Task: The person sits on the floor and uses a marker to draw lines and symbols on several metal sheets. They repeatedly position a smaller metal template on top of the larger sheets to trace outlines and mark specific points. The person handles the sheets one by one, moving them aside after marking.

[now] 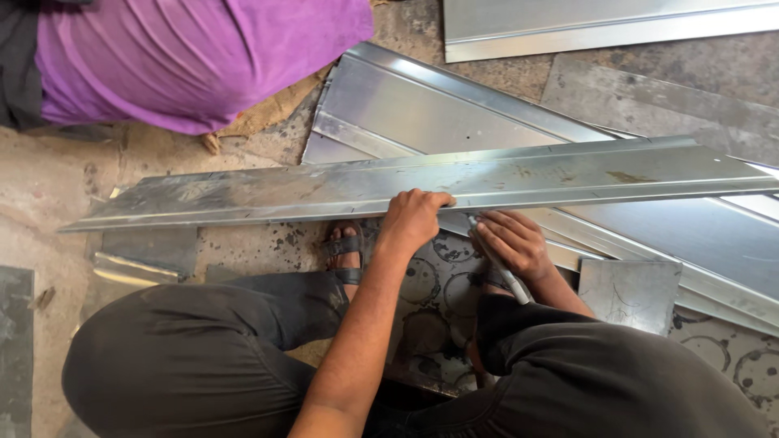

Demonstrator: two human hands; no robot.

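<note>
Concrete workshop floor [49, 186], stained grey, carries everything in view. Largest on it: a stack of folded sheet-metal panels [430, 113] fanning from centre toward 3 o'clock, with one more panel [600, 24] lying apart at 1 o'clock. Across the stack, running from 9 o'clock to 3 o'clock, lies a long, narrow metal strip [324, 191] with a raised fold along its length; this is the piece being worked, and it sits just above the person's knees. At 11 o'clock a second person in a purple shirt [187, 57] crouches, hands out of view. The squatting worker's dark trousers [187, 357] fill 6 to 8 o'clock, a sandalled foot [347, 253] showing just below the strip. A small square offcut [629, 292] rests at 4 o'clock. The left hand [414, 219] curls over the strip's near edge at centre, fingers pressed down on the metal to steady it. The right hand [511, 243], just beside it toward 3 o'clock, is closed around a slim pen-like tool [507, 276] whose tip meets the strip's near edge; whether it is a scriber or a marker cannot be told. The step in hand appears to be marking a point or line on the strip. The next move would seem to call for a firm hold-down and a steady tip, since the long strip could shift on the panels beneath.
</note>
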